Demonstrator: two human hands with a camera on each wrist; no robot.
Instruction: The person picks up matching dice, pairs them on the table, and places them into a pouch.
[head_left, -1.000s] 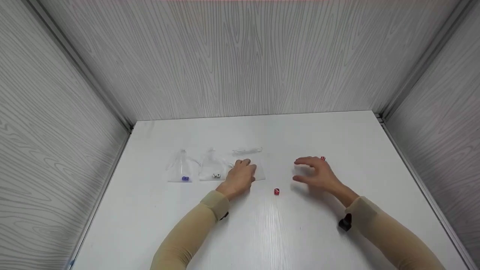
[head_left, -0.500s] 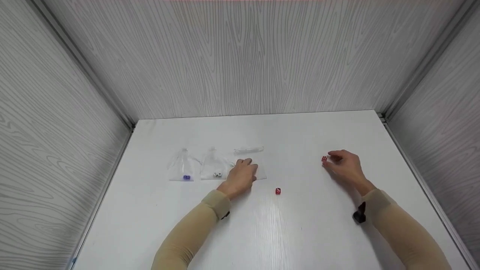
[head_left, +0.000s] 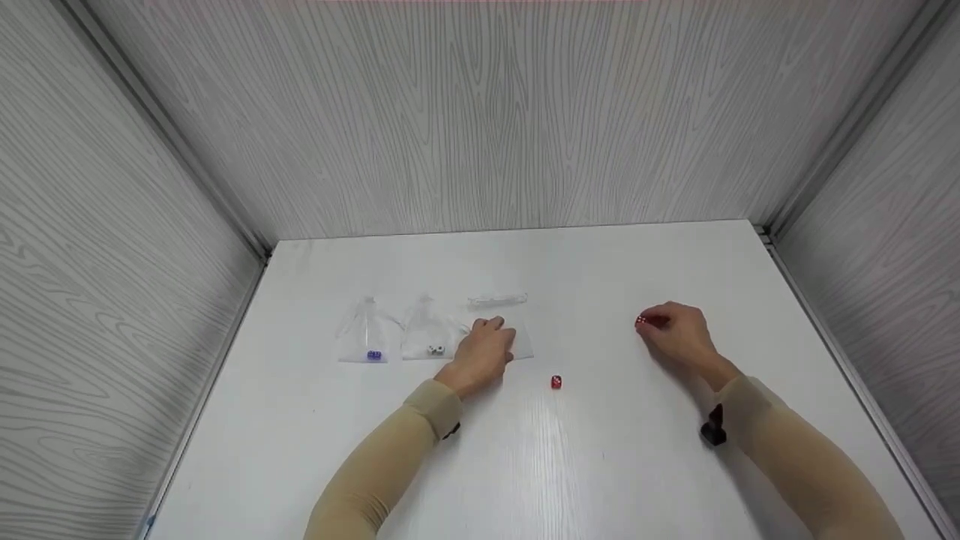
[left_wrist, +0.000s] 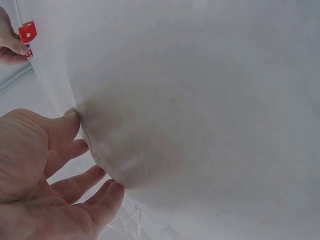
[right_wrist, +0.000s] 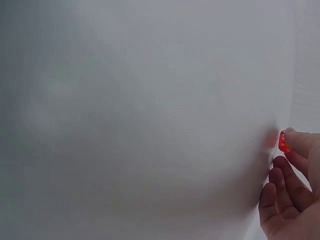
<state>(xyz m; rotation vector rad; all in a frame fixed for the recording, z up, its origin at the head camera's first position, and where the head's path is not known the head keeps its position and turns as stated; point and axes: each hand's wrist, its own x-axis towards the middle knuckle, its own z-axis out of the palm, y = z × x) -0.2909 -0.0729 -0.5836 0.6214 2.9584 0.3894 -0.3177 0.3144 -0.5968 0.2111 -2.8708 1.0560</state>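
Far to the right on the white table, my right hand [head_left: 679,335] pinches a red die [right_wrist: 284,142] between thumb and forefinger, low at the tabletop. Its other fingertips reach down to the surface in the right wrist view. My left hand [head_left: 484,356] rests with loosely bent fingers on a clear flat bag [head_left: 523,343], its fingertips touching down. Part of that bag is hidden under the hand. A second red die [head_left: 556,382] lies between the two hands, nearer to the left one.
Left of my left hand lie two clear drawstring bags, one with white dice [head_left: 436,350] inside, the other with purple dice [head_left: 374,355]. A clear crinkled strip [head_left: 498,300] lies behind the left hand. Grey wood-grain walls [head_left: 480,112] enclose the table's back and sides.
My right hand has moved right to the far red die, closed its fingertips on it, and shifted slightly left with it. The left hand stays in place on the bag.
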